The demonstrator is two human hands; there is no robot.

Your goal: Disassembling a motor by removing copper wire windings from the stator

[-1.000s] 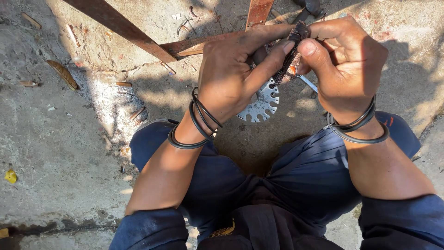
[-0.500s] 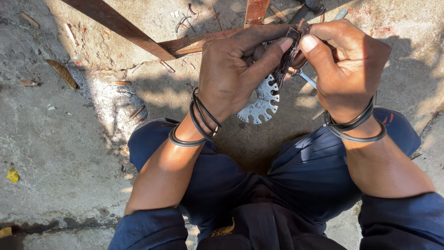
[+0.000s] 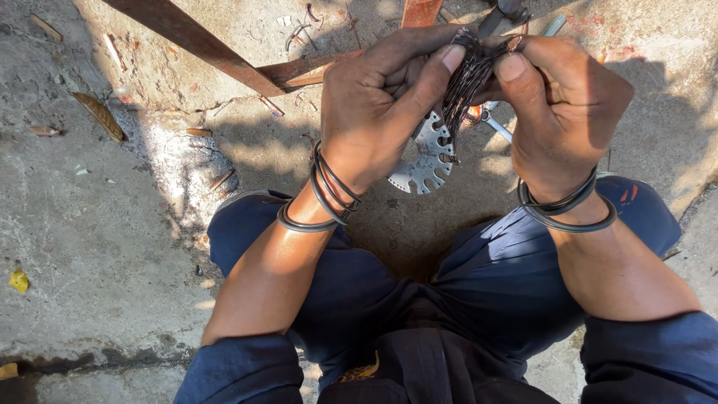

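Observation:
My left hand (image 3: 381, 105) and my right hand (image 3: 565, 112) are raised together above my lap, both pinching a bundle of thin dark wire strands (image 3: 465, 82) between thumbs and fingers. The strands hang down between the two hands. Black rubber rings circle both wrists, several on the left wrist (image 3: 325, 194) and two on the right wrist (image 3: 567, 209). Below the hands, on the ground, lies a round metal disc with holes around its rim (image 3: 422, 161), partly hidden by my left hand.
I sit on rough concrete (image 3: 97, 247) with legs in dark blue trousers (image 3: 449, 299). Rusty metal bars (image 3: 202, 41) cross the ground ahead. A metal tool (image 3: 497, 127) lies by the disc. Dry leaves (image 3: 97, 116) and scraps lie at the left.
Both hands have shifted slightly with the wire bundle, and the fingers have reworked their pinch on the strands. The disc on the ground has stayed put.

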